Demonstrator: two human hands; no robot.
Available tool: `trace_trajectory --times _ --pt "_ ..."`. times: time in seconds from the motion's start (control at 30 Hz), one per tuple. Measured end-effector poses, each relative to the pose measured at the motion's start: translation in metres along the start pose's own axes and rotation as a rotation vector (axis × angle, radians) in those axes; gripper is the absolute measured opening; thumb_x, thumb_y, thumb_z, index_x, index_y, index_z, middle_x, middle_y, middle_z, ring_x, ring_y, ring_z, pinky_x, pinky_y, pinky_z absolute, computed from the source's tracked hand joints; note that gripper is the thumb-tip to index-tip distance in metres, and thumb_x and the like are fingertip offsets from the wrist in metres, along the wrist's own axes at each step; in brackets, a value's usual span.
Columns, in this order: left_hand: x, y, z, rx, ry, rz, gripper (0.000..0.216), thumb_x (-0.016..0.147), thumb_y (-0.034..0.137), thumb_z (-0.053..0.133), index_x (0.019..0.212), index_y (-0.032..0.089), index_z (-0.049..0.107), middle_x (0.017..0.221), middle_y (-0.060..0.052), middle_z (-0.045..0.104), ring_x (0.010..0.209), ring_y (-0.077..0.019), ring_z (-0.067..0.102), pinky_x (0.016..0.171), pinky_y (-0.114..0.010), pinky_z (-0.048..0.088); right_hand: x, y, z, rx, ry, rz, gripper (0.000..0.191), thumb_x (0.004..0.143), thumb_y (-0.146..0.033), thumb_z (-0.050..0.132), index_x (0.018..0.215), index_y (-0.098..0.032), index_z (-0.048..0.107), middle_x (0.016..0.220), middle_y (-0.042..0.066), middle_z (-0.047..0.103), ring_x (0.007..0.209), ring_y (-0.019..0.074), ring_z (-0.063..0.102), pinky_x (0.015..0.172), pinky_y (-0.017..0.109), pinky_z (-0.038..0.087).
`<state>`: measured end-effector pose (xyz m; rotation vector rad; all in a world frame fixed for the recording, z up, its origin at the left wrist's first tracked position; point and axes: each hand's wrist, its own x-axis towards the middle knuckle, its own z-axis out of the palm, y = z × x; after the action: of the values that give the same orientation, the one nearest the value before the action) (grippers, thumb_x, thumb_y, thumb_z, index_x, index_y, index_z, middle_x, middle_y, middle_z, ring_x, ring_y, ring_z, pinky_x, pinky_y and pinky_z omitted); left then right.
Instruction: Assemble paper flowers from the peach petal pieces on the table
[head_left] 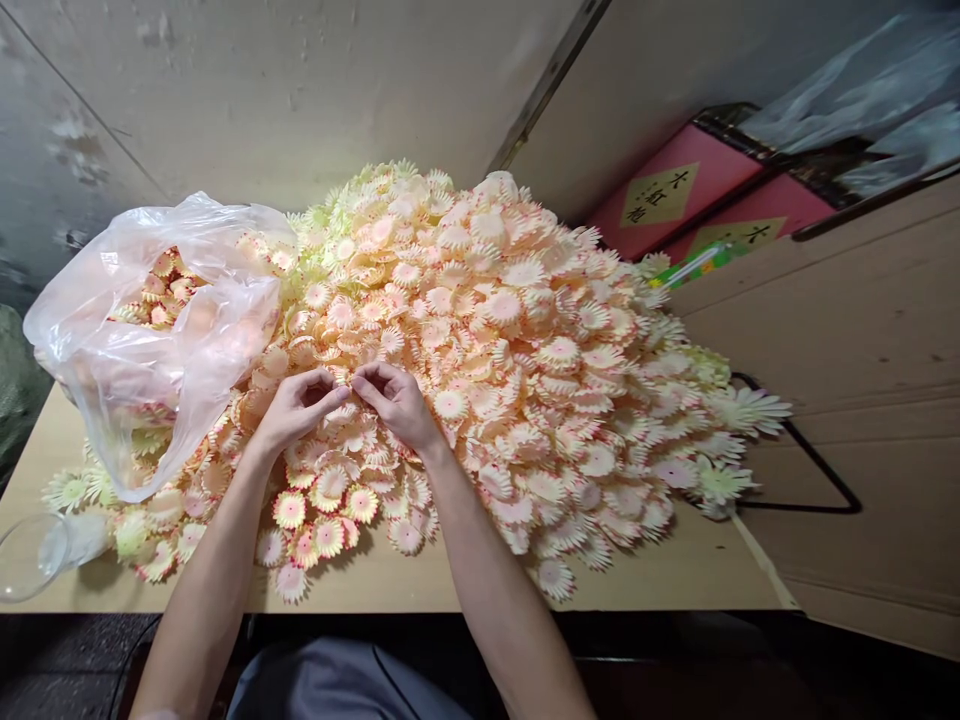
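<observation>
Loose flower pieces (330,537) are being carried near the front edge of the surface (360,592); at left, a clear round container (30,565) is being kept, contents indistinct. Beyond, the fingers of the left hand (300,405) and right hand (401,405) are being held narrow, tips nearly meeting over the flower pile (450,330); whether anything is being gripped cannot be told. Fingertip work on pieces is apparently being done; steady alignment is being called for. Red-edged pieces are being contained in the plastic bag (90,300). Behind, red boxes (720,150) are being stored, contents hidden.

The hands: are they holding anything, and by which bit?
Can't be told: the left hand and right hand pinch close together, but anything between the fingertips is too small to see.
</observation>
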<state>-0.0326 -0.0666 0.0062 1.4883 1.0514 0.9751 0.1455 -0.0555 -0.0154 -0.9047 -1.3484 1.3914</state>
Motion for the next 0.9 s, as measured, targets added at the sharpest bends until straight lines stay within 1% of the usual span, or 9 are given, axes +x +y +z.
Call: trace_trajectory --times 0.07,0.13,0.3,0.47,0.67,0.83,0.9 --pt "0.000 -0.001 0.001 0.018 0.007 0.003 0.037 0.082 0.048 0.068 0.074 0.013 0.059 0.064 0.003 0.045 0.057 -0.0083 0.037 0.052 -0.022 0.028 0.000 0.000 -0.001 -0.015 -0.026 -0.002 0.026 0.082 -0.046 0.070 0.087 -0.021 0.067 0.081 0.001 0.064 0.075 0.0140 0.057 0.069 0.026 0.048" --pt "-0.001 -0.001 0.001 0.042 0.008 0.005 0.038 0.083 0.048 0.066 0.071 0.013 0.058 0.061 0.003 0.042 0.055 -0.0079 0.034 0.051 -0.023 0.026 0.000 0.000 -0.002 -0.033 -0.028 0.003 0.027 0.082 -0.047 0.069 0.087 -0.021 0.066 0.080 0.000 0.062 0.072 0.0133 0.055 0.067 0.026 0.047" --pt "-0.002 0.003 0.000 0.064 -0.024 -0.002 0.039 0.085 0.049 0.064 0.069 0.014 0.056 0.061 0.003 0.042 0.054 -0.0081 0.034 0.050 -0.023 0.026 0.002 0.002 -0.001 -0.042 0.012 0.045 0.031 0.086 -0.053 0.062 0.088 -0.022 0.058 0.071 -0.004 0.049 0.061 0.0106 0.042 0.055 0.024 0.036" --pt "-0.003 0.009 0.000 0.053 -0.040 -0.016 0.040 0.085 0.049 0.064 0.067 0.015 0.054 0.061 0.004 0.040 0.055 -0.0082 0.033 0.052 -0.024 0.026 0.004 0.004 0.002 -0.031 0.053 0.064 0.033 0.086 -0.055 0.061 0.086 -0.023 0.054 0.069 -0.005 0.044 0.058 0.0104 0.039 0.052 0.024 0.031" --pt "-0.003 0.013 -0.001 0.031 -0.048 -0.049 0.042 0.084 0.051 0.064 0.066 0.015 0.052 0.061 0.003 0.041 0.057 -0.0087 0.034 0.053 -0.024 0.026 0.005 0.001 0.004 0.002 0.087 0.055 0.033 0.085 -0.054 0.062 0.085 -0.022 0.053 0.069 -0.004 0.046 0.058 0.0100 0.040 0.053 0.024 0.031" --pt "-0.004 0.012 0.000 -0.004 -0.052 -0.070 0.042 0.083 0.050 0.065 0.064 0.016 0.049 0.060 0.004 0.039 0.055 -0.0086 0.032 0.052 -0.024 0.025 0.008 0.001 0.003 0.052 0.139 0.059 0.035 0.084 -0.057 0.062 0.082 -0.023 0.051 0.063 -0.005 0.044 0.054 0.0107 0.038 0.051 0.025 0.031" --pt "-0.003 0.011 0.000 -0.010 -0.046 -0.068 0.042 0.083 0.049 0.064 0.063 0.016 0.048 0.059 0.004 0.039 0.054 -0.0087 0.032 0.052 -0.024 0.024 0.009 0.001 0.004 0.062 0.148 0.054 0.036 0.083 -0.057 0.063 0.082 -0.023 0.051 0.063 -0.005 0.045 0.055 0.0107 0.038 0.051 0.025 0.032"
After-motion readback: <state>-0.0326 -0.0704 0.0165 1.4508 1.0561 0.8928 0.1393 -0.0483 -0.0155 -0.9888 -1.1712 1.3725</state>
